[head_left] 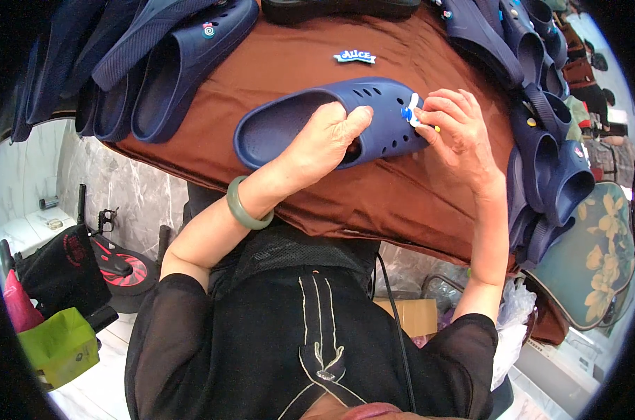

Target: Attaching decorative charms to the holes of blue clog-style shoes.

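Note:
A navy blue clog (pixel 272 129) with holes in its upper lies over the brown cloth, its toe pointing right. My left hand (pixel 331 136) grips it, fingers reaching into the foot opening and thumb on the upper; the fingertips are hidden inside. At the toe, my right hand (pixel 454 129) pinches a small white and blue shoe charm (pixel 410 112) against the holes. A bit of yellow shows by those fingers. Beyond the clog, a blue and white lettered charm (pixel 354 57) rests on the cloth.
Navy clogs (pixel 191 63) are stacked at the far left, and more clogs (pixel 541 150) pile along the right edge. A dark shoe (pixel 338 8) sits at the far edge. The brown cloth (pixel 429 203) drapes over the near edge. A flowered chair back (pixel 590 259) stands at right.

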Demonstrator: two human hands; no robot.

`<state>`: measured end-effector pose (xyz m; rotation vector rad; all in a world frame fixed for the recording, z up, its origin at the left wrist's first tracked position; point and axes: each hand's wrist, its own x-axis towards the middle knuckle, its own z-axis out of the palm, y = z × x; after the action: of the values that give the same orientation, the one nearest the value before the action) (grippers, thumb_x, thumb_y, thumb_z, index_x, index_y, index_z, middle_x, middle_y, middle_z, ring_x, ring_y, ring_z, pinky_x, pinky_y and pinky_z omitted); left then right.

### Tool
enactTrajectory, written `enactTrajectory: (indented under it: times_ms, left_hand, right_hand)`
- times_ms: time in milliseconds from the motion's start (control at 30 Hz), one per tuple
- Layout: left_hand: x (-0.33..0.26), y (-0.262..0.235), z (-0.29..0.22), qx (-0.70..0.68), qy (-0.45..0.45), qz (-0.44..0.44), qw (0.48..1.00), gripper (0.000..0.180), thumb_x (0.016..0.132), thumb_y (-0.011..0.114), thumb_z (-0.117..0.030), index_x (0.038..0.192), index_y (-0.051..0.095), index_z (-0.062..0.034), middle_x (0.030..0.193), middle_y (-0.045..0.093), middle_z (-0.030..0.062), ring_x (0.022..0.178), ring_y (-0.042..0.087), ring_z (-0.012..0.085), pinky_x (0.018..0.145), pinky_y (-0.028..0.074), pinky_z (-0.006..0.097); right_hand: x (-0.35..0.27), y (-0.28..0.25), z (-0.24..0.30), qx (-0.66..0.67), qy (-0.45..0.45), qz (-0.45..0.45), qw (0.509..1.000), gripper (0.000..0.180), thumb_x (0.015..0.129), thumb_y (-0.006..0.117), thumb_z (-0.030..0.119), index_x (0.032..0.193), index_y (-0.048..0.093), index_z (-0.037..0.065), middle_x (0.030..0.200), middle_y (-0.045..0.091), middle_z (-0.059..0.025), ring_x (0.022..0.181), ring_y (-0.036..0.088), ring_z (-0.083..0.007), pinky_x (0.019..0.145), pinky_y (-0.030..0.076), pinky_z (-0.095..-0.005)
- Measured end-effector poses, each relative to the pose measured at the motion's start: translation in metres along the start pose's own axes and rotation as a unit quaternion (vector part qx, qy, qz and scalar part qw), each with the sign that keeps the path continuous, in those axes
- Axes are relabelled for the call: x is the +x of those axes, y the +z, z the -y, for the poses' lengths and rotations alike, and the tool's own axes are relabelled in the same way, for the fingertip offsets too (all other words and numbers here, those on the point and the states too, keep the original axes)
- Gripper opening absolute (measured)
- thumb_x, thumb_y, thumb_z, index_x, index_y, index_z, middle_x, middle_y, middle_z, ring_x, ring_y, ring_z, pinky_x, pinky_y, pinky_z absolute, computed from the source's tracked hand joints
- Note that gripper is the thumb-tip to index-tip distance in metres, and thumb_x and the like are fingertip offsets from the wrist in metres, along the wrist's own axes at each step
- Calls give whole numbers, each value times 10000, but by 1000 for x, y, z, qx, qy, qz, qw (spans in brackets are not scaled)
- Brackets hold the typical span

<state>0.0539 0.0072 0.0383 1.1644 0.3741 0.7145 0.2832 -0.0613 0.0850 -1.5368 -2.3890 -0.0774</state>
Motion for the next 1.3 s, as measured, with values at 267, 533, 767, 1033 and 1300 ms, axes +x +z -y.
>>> enactTrajectory:
  times_ms: [267,533,767,1033,1300]
  left_hand:
    - [3,-6,-7,102,-73,48,991,297,968,475,-209,1081,610,30,965,631,22,868,554,85,797,466,277]
    - [-12,-1,-1,119,-8,79,990,380,995,439,-249,1237,531,29,1111,621,96,1007,549,165,918,431,314]
    - [-4,-6,-5,118,-5,105,987,341,981,482,-210,1227,540,20,1106,610,50,988,539,125,894,441,300]
    - [-1,-7,-7,96,-21,92,991,304,981,474,-193,1180,558,21,1004,608,23,909,526,109,831,450,287]
    - [-3,-4,4,69,7,81,994,310,984,472,-206,1171,562,24,987,609,20,889,522,104,807,451,279]
  right_hand:
    - [-22,28,7,351,279,-151,881,80,816,716,86,803,656,35,974,589,-32,927,571,-145,828,460,-300]
    - [-9,-17,3,534,353,117,759,496,794,733,130,1192,479,-22,1207,543,-100,1100,529,-166,983,410,-307]
    - [4,-22,4,347,304,219,860,580,879,634,163,1329,357,-74,1212,537,-226,1128,540,-294,992,402,-349]
    - [-14,-3,25,198,257,141,935,575,936,515,96,1408,227,-63,1359,380,-337,1284,390,-436,1049,353,-412]
    - [-27,3,27,379,320,-4,868,549,874,605,2,1372,374,-29,1349,436,-263,1305,411,-363,1028,401,-377]
